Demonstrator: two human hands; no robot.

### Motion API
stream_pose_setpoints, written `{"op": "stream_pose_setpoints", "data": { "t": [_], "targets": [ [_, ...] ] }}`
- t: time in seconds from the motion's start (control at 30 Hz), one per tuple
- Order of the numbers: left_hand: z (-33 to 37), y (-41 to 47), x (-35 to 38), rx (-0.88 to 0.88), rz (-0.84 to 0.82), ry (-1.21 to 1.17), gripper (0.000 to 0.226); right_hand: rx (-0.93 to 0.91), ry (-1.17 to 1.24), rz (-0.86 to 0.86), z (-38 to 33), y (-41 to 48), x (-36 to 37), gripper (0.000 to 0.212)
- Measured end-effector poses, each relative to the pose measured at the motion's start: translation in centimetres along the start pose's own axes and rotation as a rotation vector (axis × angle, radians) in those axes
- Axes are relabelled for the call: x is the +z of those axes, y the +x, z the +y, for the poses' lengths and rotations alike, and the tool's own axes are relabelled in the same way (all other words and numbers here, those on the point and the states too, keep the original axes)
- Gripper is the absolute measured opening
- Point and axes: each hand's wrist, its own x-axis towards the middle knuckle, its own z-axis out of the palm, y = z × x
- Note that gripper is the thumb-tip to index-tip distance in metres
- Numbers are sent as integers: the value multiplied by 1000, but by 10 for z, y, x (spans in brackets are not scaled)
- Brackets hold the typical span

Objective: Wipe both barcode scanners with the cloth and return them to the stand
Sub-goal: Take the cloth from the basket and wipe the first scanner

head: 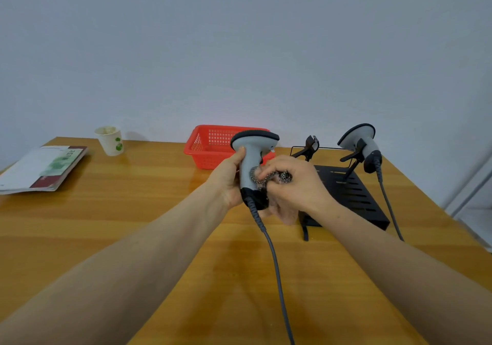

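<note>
My left hand [229, 176] grips the handle of a grey and black barcode scanner [253, 147], held upright above the table. Its grey cable [277, 264] trails down toward me. My right hand [292, 184] holds a crumpled black-and-white patterned cloth [269, 178] pressed against the scanner's handle. A second grey scanner [359, 139] sits in the right holder of the black stand [351, 192]. The stand's left holder [310, 144] holds nothing.
A red plastic basket [210, 144] stands behind the held scanner. A paper cup [110, 140] and a booklet [42, 168] lie at the far left of the wooden table [133, 206]. The second scanner's cable [388, 206] runs down the right side.
</note>
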Motion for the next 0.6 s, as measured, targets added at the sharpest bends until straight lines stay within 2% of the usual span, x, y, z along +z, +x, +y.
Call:
{"op": "stream_pose_setpoints", "data": {
  "t": [0.1, 0.23, 0.3, 0.43, 0.6],
  "targets": [
    [-1, 2, -8, 58, 102, 35, 37, 105, -155, -48, 7, -2, -2, 25],
    [-2, 1, -7, 57, 99, 51, 36, 161, 74, 197, -3, 5, -11, 29],
    [-5, 0, -3, 35, 68, 39, 36, 99, 120, 180, -9, 10, -8, 26],
    [-10, 0, 0, 28, -6, 36, 36, -11, 16, 129, -8, 13, 6, 21],
    [-6, -1, -9, 62, 86, 52, 37, 78, -171, 85, 13, 14, 3, 22]
  ]
}}
